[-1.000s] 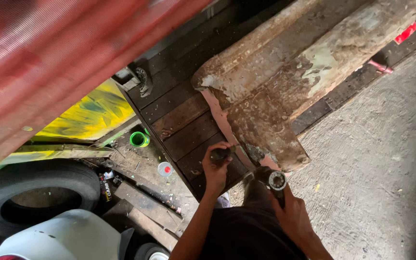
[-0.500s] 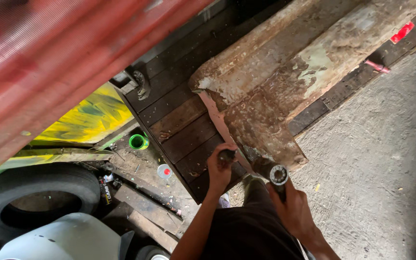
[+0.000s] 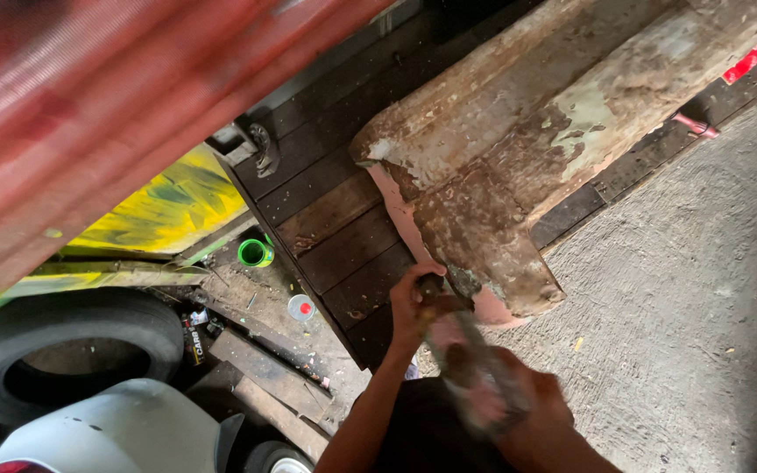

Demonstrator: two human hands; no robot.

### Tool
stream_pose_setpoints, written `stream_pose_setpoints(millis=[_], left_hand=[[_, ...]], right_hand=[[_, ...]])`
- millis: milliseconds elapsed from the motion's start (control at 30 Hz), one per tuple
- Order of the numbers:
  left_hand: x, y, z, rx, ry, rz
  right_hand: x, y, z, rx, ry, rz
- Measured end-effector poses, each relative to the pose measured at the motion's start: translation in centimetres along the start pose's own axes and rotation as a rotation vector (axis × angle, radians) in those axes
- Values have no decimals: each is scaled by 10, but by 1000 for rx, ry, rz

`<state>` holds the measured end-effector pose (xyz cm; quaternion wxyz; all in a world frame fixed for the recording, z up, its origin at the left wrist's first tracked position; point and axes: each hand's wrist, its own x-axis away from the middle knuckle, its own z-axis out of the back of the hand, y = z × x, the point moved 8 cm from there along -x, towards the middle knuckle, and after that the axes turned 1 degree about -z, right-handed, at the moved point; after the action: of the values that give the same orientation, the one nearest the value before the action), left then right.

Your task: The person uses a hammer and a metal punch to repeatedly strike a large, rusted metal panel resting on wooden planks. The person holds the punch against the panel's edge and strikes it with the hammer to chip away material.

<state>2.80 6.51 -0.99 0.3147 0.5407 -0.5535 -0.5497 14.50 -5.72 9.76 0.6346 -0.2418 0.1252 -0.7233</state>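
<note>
the left hand (image 3: 413,302) is closed around a short dark tool, seemingly a chisel (image 3: 431,287), with its tip set against the lower edge of the rusted panel (image 3: 492,219), where the pink coating shows. the right hand (image 3: 519,407) is clamped on a hammer (image 3: 470,368), which is blurred by motion and lies just below the chisel head. judged step: striking the chisel to lift or cut corroded metal at the panel's lower corner. the next move calls for a square blow on the chisel head, with the left hand gripping below the struck end and the tip kept seated on the seam. edges: the panel lies across dark planks (image 3: 335,228), and its ragged lower corner overhangs onto the concrete floor (image 3: 703,307), close to the left hand's knuckles. open room: the floor to the right and below is open and gives the hammer free swing. to the left, room is tight: a green can (image 3: 254,253) and a small lid (image 3: 300,307) sit near the planks' edge, with a tyre (image 3: 63,350) and a white body part (image 3: 116,434) farther off. a red blurred surface (image 3: 116,105) fills the upper left and hides what is under it.
</note>
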Motion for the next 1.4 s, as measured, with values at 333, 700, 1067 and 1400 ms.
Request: stream_pose_setpoints(millis=[333,700,1067,1400], left_hand=[[38,-51,55,119,189,403],[-2,-9,38,254,156,156],[-1,-34,18,199,11,157],[-15,-3,5,130,-69,48]], right_hand=[[7,83,-59,-70,-118,-443],[17,94,-63,-185,-23,-395],[4,85,-34,-234,36,-380],[6,7,42,-123,222,42]])
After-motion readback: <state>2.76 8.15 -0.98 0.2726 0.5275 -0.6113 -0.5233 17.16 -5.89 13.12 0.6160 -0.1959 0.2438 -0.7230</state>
